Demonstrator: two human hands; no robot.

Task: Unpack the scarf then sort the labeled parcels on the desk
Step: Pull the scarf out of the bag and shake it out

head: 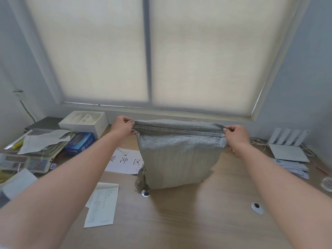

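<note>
At the middle of the table (188,221), a grey scarf (179,159) held up folded, upper edge stretched level, fringed lower end touching the wood. Left hand (124,127) pinched on the top corner at 9 o'clock of the cloth, right hand (236,134) pinched on the corner at 3 o'clock, hands well apart. Behind the scarf toward 10 o'clock, a white sheet with printed characters (125,161), partly covered by the cloth. At 7 o'clock, a written note (102,205) lying flat. Farther out at 10 o'clock, an open white box (84,123) beside a blue box (80,143). At 3 o'clock, a stack of papers (292,167).
</note>
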